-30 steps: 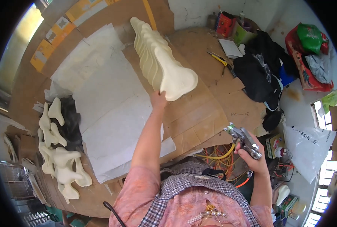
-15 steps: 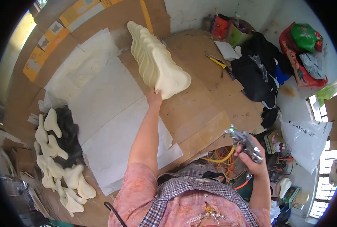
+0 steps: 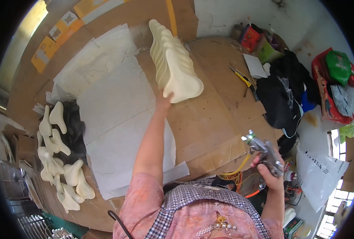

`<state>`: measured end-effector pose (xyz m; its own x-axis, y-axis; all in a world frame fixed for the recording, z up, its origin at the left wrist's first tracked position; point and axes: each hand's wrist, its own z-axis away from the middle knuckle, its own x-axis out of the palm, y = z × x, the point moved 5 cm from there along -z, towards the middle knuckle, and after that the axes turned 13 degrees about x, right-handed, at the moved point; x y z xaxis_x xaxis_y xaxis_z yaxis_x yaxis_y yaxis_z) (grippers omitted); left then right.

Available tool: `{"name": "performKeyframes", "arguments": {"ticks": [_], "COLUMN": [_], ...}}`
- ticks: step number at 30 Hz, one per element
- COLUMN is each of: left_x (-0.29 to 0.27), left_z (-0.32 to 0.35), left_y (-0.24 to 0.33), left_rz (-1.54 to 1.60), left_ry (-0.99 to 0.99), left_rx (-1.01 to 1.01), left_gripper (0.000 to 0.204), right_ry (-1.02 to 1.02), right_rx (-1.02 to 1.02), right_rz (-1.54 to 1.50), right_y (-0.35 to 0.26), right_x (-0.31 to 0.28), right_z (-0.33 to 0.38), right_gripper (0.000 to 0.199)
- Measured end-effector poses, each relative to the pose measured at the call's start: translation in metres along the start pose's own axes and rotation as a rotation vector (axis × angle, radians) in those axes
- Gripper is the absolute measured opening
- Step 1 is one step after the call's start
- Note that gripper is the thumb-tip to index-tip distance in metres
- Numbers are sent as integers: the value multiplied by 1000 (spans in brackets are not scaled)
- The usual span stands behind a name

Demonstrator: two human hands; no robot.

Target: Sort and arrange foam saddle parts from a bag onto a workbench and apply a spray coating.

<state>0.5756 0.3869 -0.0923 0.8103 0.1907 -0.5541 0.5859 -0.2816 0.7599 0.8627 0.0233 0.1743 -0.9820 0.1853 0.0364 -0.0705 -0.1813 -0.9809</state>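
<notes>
Cream-coloured, smooth, curved pieces (image 3: 165, 51) stand closely nested in a long row on the cardboard-covered table. At the near end of that row, my left hand (image 3: 163, 100) has its fingers closed on the lower left corner of the nearest cream piece (image 3: 181, 84). My left arm is stretched out over white sheets. A metal spray gun (image 3: 265, 152) rests in my right hand (image 3: 271, 173), held off to the right above the table's near edge. Its nozzle points up and to the left, away from the row. An orange hose shows below the gun.
More cream pieces (image 3: 61, 171) lie in a loose heap at left, partly beside black plastic (image 3: 74, 125). White paper (image 3: 117, 115) covers the table's middle. Toward the right are a yellow cutter knife (image 3: 242, 78), dark cloth (image 3: 278, 99), bags (image 3: 338, 69) and tangled hoses (image 3: 234, 179).
The whole view has shifted a little. My left hand stays at the near piece, whose face now looks slightly turned. The spray gun remains in my right hand.
</notes>
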Motion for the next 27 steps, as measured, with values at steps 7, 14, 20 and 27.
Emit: {"name": "performKeyframes", "arguments": {"ticks": [7, 14, 20, 27], "left_x": [-91, -87, 11, -119], "left_z": [13, -21, -39, -44], "left_y": [31, 34, 19, 70], "left_rz": [848, 1164, 26, 1514], "left_ry": [373, 442, -35, 620], "left_rx": [-181, -255, -45, -114], "left_gripper": [15, 36, 42, 43], "right_ry": [28, 115, -10, 104], "right_rx": [205, -111, 150, 13], "right_rz": [147, -36, 132, 42], "right_y": [27, -13, 35, -4], "right_x": [-6, -2, 10, 20], "right_z": [-36, -36, -59, -72], "right_gripper": [60, 62, 60, 58]}}
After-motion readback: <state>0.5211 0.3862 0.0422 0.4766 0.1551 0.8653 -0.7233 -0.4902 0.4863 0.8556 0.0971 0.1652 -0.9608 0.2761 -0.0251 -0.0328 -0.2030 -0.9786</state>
